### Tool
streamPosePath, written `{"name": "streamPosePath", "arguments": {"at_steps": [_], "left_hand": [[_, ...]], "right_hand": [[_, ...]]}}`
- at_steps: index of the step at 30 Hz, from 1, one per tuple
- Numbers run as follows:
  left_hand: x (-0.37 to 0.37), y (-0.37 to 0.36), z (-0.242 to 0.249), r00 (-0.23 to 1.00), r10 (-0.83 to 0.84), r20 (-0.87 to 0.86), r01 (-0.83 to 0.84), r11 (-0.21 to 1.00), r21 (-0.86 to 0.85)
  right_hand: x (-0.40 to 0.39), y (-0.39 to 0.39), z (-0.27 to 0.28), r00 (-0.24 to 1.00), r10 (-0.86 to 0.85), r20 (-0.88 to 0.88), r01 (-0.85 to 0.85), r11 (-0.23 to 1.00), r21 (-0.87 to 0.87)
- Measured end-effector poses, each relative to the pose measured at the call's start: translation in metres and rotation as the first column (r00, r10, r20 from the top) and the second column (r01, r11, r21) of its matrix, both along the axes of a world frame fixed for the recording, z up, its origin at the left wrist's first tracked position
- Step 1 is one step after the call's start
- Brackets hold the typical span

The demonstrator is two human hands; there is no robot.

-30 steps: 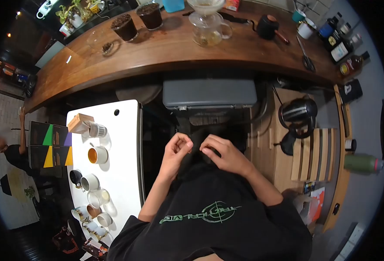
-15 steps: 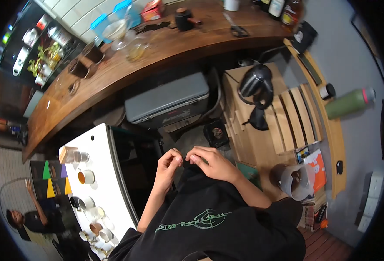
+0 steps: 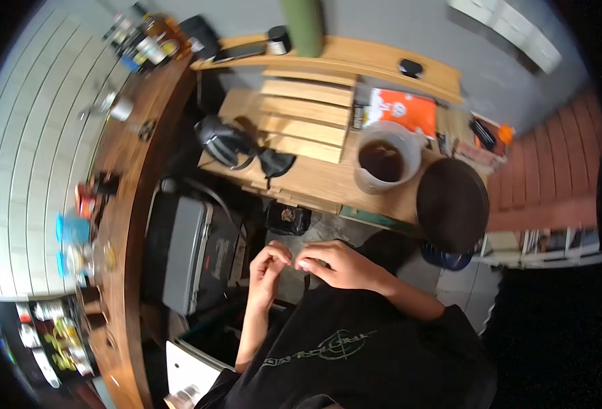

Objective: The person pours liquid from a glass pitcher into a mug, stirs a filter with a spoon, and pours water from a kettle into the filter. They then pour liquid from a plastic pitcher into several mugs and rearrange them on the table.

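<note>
The left hand [image 3: 267,274] and right hand [image 3: 342,266] are held just apart, fingers [image 3: 318,253] loosely curled; whether anything is grasped cannot be told. Beyond them, one black, squarish container [image 3: 288,218] is set on grey floor [image 3: 329,223]. One glossy kettle [image 3: 224,142], one slatted rack [image 3: 305,109] and one translucent, rounded jug [image 3: 376,183] are carried by the wooden tabletop [image 3: 320,177].

Shirt [image 3: 382,361]: matt cloth, printed | counter [image 3: 127,238]: wood, slight sheen | slats [image 3: 307,111]: smooth matt wood | jug [image 3: 369,178]: translucent plastic, by look | kettle [image 3: 220,142]: glossy; metal or plastic unclear | chest [image 3: 182,252]: smooth plastic, low sheen | tiles [image 3: 14,170]: smooth, glossy | planks [image 3: 553,163]: wood, grooved, matt | bin [image 3: 288,221]: plastic-looking, glints
</note>
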State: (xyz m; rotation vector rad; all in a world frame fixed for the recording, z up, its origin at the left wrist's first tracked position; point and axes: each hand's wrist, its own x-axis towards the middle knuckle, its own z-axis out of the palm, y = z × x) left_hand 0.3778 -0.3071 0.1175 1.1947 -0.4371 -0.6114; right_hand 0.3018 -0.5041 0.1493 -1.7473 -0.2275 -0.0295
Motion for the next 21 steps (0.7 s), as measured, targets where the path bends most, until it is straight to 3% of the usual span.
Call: {"name": "streamPosePath", "arguments": {"at_steps": [2, 6, 11, 12, 15, 16, 21], "left_hand": [[0.001, -0.016, -0.005, 0.991, -0.131, 0.04, 0.129, 0.991, 0.041], [-0.009, -0.057, -0.013, 0.93, -0.357, 0.086, 0.338, 0.925, 0.173], [-0.047, -0.102, -0.024, 0.859, -0.498, 0.115, 0.494, 0.867, 0.064], [-0.057, -0.113, -0.028, 0.845, -0.526, 0.091, 0.528, 0.849, 0.007], [-0.093, -0.146, -0.022, 0.77, -0.638, 0.035, 0.635, 0.77, 0.059], [-0.104, -0.156, -0.017, 0.736, -0.674, 0.058, 0.664, 0.737, 0.128], [-0.17, -0.225, -0.023, 0.619, -0.78, 0.087, 0.773, 0.625, 0.108]], "right_hand": [[-0.033, -0.01, 0.001, 0.987, -0.088, -0.133, 0.089, 0.996, 0.002], [-0.101, -0.023, -0.015, 0.92, -0.356, -0.165, 0.364, 0.931, 0.022], [-0.165, -0.031, -0.014, 0.826, -0.524, -0.209, 0.546, 0.836, 0.059], [-0.176, -0.035, -0.014, 0.81, -0.556, -0.187, 0.575, 0.815, 0.069], [-0.214, -0.047, -0.012, 0.748, -0.648, -0.142, 0.662, 0.745, 0.086], [-0.228, -0.052, -0.01, 0.734, -0.67, -0.112, 0.679, 0.729, 0.091], [-0.308, -0.082, -0.011, 0.647, -0.762, -0.007, 0.762, 0.647, 0.023]]}}
